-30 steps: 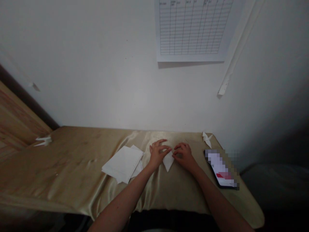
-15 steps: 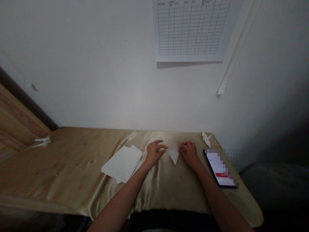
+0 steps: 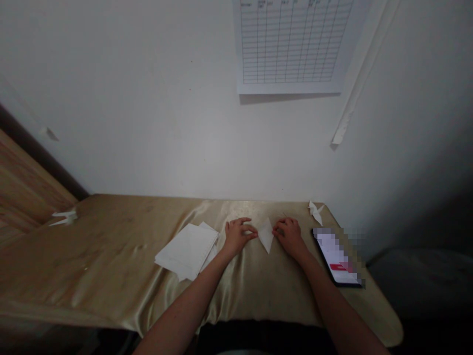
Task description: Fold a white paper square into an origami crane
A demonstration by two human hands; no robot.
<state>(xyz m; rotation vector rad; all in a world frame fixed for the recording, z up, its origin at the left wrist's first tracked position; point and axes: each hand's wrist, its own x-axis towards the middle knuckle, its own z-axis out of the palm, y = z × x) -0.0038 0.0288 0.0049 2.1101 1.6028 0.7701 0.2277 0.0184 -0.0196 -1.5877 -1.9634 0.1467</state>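
1 folded paper (image 3: 265, 237), white, kite-shaped, on tbl. betw. L hand (image 3: 236, 235) & R hand (image 3: 289, 234), both narrowed at its side edges, can't tell if pinched; prob. v. light, thin, easily creased, best held by side corners. Surface: satiny tan cloth (image 3: 284, 291), wrinkled, w/ paper stack (image 3: 187, 248) L, phone (image 3: 328, 254) R, paper bird (image 3: 315, 212) far R corner. Rm.: dim, pale wall (image 3: 148, 108), printed chart (image 3: 290, 54).

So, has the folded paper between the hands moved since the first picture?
Yes. The folded paper has shifted to the right, farther from the paper stack lying on the table.
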